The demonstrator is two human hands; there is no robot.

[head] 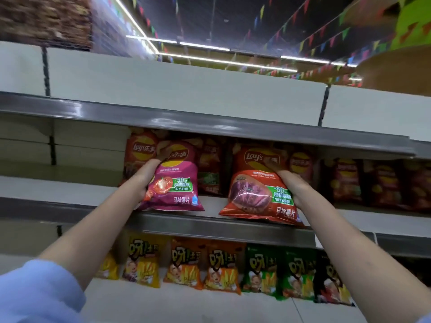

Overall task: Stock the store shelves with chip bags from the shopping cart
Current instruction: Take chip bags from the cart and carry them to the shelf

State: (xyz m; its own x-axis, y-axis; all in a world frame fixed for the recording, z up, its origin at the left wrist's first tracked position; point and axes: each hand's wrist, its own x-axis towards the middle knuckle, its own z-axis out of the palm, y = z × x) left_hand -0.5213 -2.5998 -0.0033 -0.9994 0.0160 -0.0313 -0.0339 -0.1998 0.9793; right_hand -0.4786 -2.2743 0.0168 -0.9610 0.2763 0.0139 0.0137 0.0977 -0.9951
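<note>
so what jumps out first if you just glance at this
Two Lay's bags at the middle shelf's front edge: the left hand grips a magenta tomato bag, the right hand an orange-red grilled-meat bag. Below stands a row of yellow, orange and green snack bags.

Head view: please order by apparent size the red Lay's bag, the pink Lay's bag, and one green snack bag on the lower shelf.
1. Red Lay's bag, largest.
2. Pink Lay's bag, slightly smaller; both are held near the camera, so the order is unsure.
3. Green snack bag, smallest.
</note>
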